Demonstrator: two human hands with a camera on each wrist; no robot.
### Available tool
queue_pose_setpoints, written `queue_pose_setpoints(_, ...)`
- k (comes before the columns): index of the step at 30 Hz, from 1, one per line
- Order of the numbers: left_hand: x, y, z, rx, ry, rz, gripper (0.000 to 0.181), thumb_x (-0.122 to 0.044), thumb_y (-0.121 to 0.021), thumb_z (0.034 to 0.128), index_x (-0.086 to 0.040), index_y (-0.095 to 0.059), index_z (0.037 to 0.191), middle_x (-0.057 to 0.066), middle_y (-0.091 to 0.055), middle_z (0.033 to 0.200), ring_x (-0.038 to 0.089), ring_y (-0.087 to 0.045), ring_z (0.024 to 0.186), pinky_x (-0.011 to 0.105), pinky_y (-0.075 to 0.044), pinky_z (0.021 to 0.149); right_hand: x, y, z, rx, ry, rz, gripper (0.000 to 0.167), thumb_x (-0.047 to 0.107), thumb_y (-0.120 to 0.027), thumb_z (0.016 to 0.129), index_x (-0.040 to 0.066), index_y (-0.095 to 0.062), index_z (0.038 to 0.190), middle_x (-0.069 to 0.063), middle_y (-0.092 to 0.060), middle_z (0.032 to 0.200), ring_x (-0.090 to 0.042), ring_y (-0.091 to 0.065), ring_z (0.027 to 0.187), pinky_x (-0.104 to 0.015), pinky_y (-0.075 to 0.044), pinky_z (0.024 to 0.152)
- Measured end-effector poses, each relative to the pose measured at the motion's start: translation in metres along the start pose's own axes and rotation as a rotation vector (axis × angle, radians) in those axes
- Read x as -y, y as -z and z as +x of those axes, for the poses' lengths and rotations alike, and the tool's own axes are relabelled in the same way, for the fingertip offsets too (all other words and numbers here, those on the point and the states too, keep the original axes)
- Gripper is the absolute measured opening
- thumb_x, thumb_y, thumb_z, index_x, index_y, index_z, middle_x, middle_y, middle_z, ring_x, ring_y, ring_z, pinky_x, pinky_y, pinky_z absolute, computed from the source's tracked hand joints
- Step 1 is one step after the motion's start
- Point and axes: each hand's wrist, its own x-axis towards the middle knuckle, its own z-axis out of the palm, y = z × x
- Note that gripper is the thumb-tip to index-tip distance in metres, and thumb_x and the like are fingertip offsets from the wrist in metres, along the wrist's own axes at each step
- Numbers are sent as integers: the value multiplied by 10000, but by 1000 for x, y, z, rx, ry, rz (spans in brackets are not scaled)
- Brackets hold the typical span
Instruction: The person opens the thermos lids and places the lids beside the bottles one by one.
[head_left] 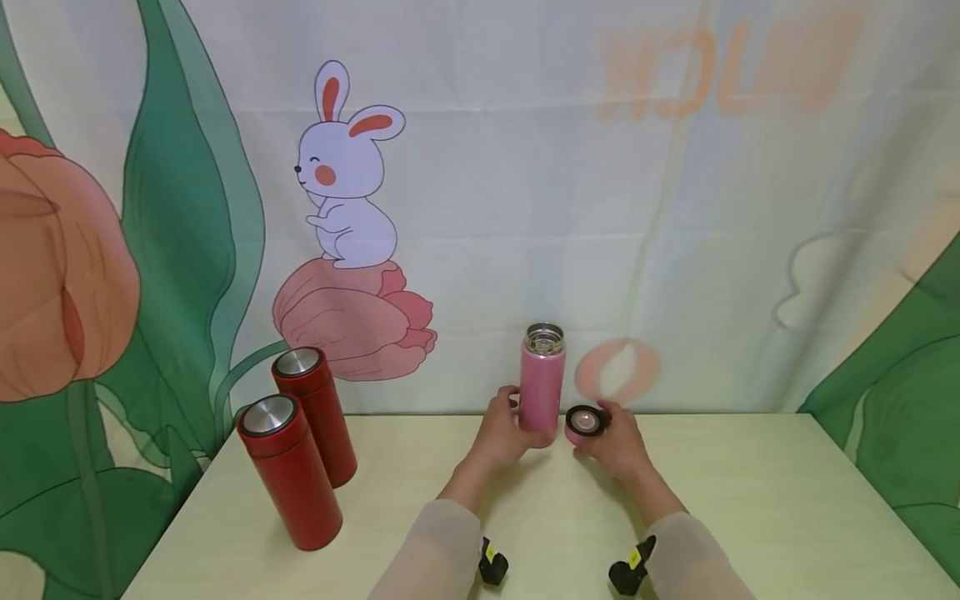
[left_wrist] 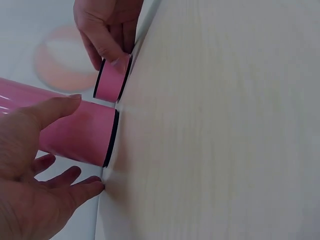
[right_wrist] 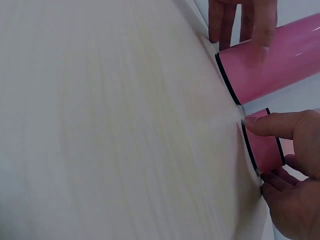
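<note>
A pink thermos bottle (head_left: 542,392) stands upright on the table, its steel mouth uncovered. My left hand (head_left: 504,429) is at its lower left side. In the left wrist view the thumb lies across the bottle (left_wrist: 82,131), while the other fingers are spread loosely, with a gap between them and the bottle. Just right of the bottle is its pink lid (head_left: 582,427), low at the tabletop, with a black ring facing up. My right hand (head_left: 618,442) pinches the lid (right_wrist: 262,142), thumb on the near side and fingers on the other.
Two red thermos bottles with silver-topped lids, one nearer (head_left: 292,475) and one behind it (head_left: 318,417), stand at the table's left. A printed cloth (head_left: 480,208) hangs along the back edge of the pale table (head_left: 780,500), close behind the pink bottle.
</note>
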Motion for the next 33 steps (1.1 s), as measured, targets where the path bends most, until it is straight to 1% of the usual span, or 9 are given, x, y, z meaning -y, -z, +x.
queue_pose_setpoints(3,0,7,-9,8,10,36,922,-219,-911,757,-29,-385,1490,258,-520,1418,399,-554,1297,532,-481,1096,1,4,-6,26,-31,35,976,-1,-868,700,-100,-348,1520,-332,-493,1406,-476,-477,1378,-547,-362,1201)
queue_pose_setpoints(8,-3,18,-25,29,45,58,936,-196,-923,760,-24,-378,1500,265,-499,1450,417,-527,1333,551,-469,1106,6,13,-18,67,-87,23,981,50,-867,743,-58,-316,1548,-310,-411,1426,-484,-440,1407,-563,-370,1185)
queue_pose_setpoints(12,-3,26,-37,48,57,77,915,-206,-914,783,-32,-378,1504,247,-487,1467,410,-513,1352,544,-468,1109,13,18,-29,96,-103,3,974,88,-876,763,-26,-326,1558,-314,-411,1404,-487,-446,1400,-578,-414,1133)
queue_pose_setpoints(18,0,37,-57,81,54,117,888,-233,-903,802,-12,-391,1492,242,-490,1455,416,-518,1343,553,-469,1098,25,23,-48,141,-118,-44,979,159,-885,773,-64,-328,1547,-331,-445,1411,-462,-466,1362,-571,-434,1108)
queue_pose_setpoints(20,0,41,-64,92,58,135,884,-253,-899,807,-24,-393,1495,235,-491,1458,409,-524,1340,548,-473,1096,28,23,-56,164,-123,-33,982,171,-885,778,-61,-325,1551,-328,-438,1429,-471,-458,1377,-572,-444,1103)
queue_pose_setpoints(24,-5,51,-79,108,45,154,891,-272,-898,805,-30,-393,1498,234,-492,1456,415,-536,1320,560,-478,1079,35,21,-69,212,-115,-9,973,198,-885,794,-51,-330,1554,-314,-424,1462,-507,-433,1419,-581,-468,1089)
queue_pose_setpoints(26,-6,57,-86,112,37,153,888,-278,-897,805,-29,-397,1495,235,-491,1454,426,-537,1318,569,-479,1071,39,18,-75,233,-97,3,949,214,-883,804,-24,-353,1555,-315,-424,1470,-516,-434,1421,-592,-475,1081)
queue_pose_setpoints(29,-8,64,-98,116,35,156,879,-291,-891,811,-29,-402,1492,233,-493,1453,437,-536,1323,575,-484,1060,46,13,-85,253,-74,36,884,242,-870,828,59,-402,1557,-306,-430,1479,-514,-445,1420,-610,-473,1078)
queue_pose_setpoints(33,-7,74,-114,116,23,176,856,-305,-882,818,-24,-415,1479,231,-503,1444,438,-554,1303,577,-495,1036,57,2,-97,266,-53,106,809,266,-831,879,83,-425,1554,-271,-451,1502,-499,-449,1427,-617,-443,1113)
